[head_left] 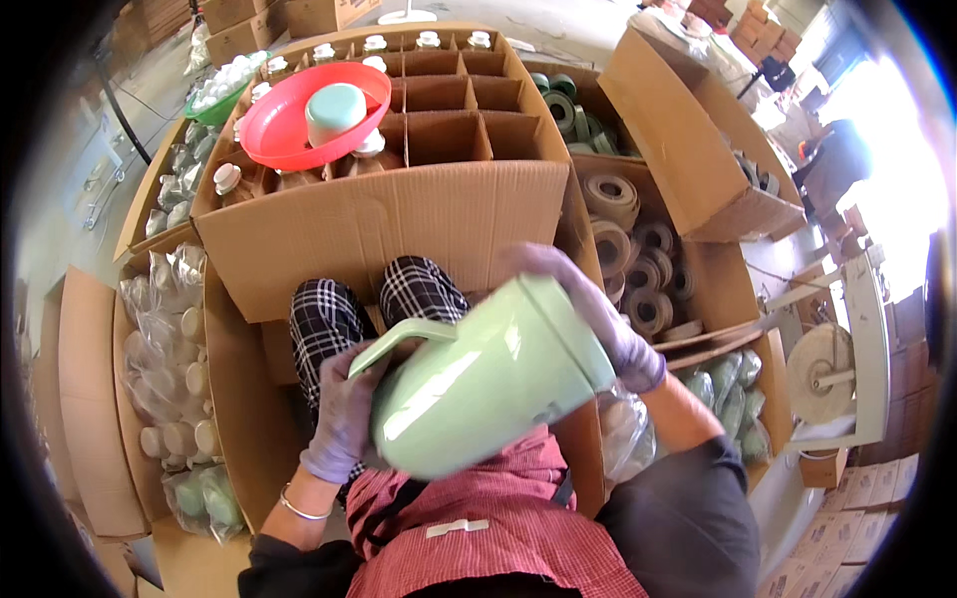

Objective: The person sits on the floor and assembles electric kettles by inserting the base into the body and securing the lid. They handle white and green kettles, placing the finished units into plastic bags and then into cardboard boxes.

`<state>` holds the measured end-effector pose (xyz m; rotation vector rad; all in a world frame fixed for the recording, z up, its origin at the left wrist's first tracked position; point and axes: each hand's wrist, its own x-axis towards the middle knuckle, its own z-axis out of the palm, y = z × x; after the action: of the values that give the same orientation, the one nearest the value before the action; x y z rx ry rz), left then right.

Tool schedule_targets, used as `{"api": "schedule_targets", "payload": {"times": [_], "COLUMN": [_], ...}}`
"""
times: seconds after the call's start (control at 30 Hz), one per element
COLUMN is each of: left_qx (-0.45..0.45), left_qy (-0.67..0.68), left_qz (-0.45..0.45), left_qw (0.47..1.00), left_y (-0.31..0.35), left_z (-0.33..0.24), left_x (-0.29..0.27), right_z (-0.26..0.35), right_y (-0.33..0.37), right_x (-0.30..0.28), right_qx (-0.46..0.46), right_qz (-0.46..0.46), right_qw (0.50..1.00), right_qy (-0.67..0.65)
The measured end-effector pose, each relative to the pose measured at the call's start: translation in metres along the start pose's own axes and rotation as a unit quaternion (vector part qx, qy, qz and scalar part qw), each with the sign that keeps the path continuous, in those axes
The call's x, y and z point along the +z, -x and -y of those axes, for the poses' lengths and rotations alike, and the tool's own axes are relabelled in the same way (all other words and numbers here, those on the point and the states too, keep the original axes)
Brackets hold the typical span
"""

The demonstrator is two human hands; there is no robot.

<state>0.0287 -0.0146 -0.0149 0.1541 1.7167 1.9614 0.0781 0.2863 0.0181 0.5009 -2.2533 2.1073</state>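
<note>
Lt-green jug (pixel 488 384) is btwn both gloved hands, over the lap, on the near side of the divided carton (pixel 389 224); long axis runs diag., rounded end low on the L, seamed end higher on the R; can't tell which end is the mouth; handle (pixel 407 334) is on the upper L side, its outer end by the L hand (pixel 342 414); that hand is clamped on the jug there, some fingers hidden behind it; R hand (pixel 593 309) is at the seamed end, on its upper/far side, so nearer that end than the L; it's blurred, can't tell if it grips or just lies against the surface; jug is thus to the R of the L hand & to the L of the R hand; writing: small dark mark (pixel 546 412) near the seam, too blurred to read; wht label (pixel 457 528) on the red apron (pixel 558 558), nothing legible; cartons (pixel 847 538) lower R carry print, too small to make out.
</note>
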Motion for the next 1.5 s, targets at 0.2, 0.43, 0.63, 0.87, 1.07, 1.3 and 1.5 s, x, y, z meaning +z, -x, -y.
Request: {"api": "schedule_targets", "payload": {"times": [0.2, 0.43, 0.63, 0.87, 1.07, 1.3, 1.5], "left_qx": [-0.047, 0.155, 0.124, 0.064, 0.543, 0.010, 0.423], "left_qy": [-0.002, -0.116, 0.062, 0.038, -0.426, 0.066, -0.246], "left_qz": [0.019, -0.060, -0.001, -0.022, 0.083, 0.105, -0.051], "left_qw": [0.999, 0.979, 0.990, 0.997, 0.719, 0.992, 0.871], "left_y": [-0.007, 0.001, 0.003, -0.001, -0.013, -0.013, -0.014], "left_z": [-0.007, 0.001, 0.025, 0.004, -0.035, 0.003, -0.019], "left_x": [0.000, 0.004, -0.024, -0.015, 0.027, -0.024, -0.009], "right_z": [-0.019, -0.021, 0.005, 0.037, -0.083, 0.025, -0.014], "right_y": [0.001, -0.010, -0.012, -0.021, 0.033, -0.018, -0.025], "right_x": [-0.020, 0.003, 0.006, 0.025, 0.005, 0.010, 0.033], "right_qx": [0.095, 0.065, 0.041, 0.073, 0.303, -0.106, 0.170], "right_qz": [-0.059, -0.038, -0.003, -0.004, -0.224, 0.044, -0.161], "right_qw": [0.960, 0.995, 0.985, 0.997, 0.805, 0.987, 0.949], "right_qy": [0.258, 0.064, 0.166, 0.007, -0.459, 0.108, -0.209]}}
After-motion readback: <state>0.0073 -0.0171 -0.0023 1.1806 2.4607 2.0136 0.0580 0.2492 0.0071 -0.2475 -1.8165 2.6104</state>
